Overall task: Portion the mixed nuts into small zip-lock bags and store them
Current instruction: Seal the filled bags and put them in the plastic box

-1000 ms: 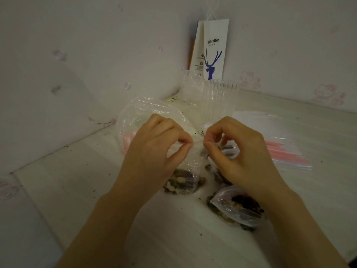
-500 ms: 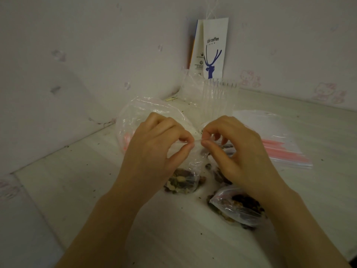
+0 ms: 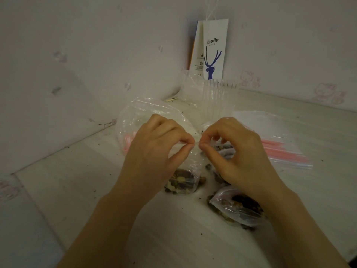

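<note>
1. Nearest on the right, a filled bag (image 3: 238, 208) of mixed nuts is laid on its side on the table (image 3: 81, 171), partly under the right wrist; it is judged to have been set apart as a finished portion, though its seal cannot be made out.

2. Between the hands, a small bag (image 3: 183, 180) is held upright with its nuts settled at the bottom, resting on the table. That way the weight is kept low and the top strip is left free of nuts, probably so it can be sealed cleanly.

3. The top strip is pinched by the left hand (image 3: 154, 149) and the right hand (image 3: 237, 151), each grip pressed together, thumb against forefinger, fingertips almost meeting at the middle. The strip is pulled taut, which suits pressing the closure shut.

4. Loose nuts (image 3: 209, 168) are scattered on the table just beside the held bag, under the right hand.

5. Farther off, a large crumpled bag (image 3: 139, 115) lies behind the left hand, and a stack of empty bags (image 3: 280, 146) with pink strips lies to the right, within reach for later portions.

6. Farthest, a clear cup (image 3: 218, 97) and a paper coffee bag (image 3: 212, 49) are stood in the corner, out of the way.
</note>
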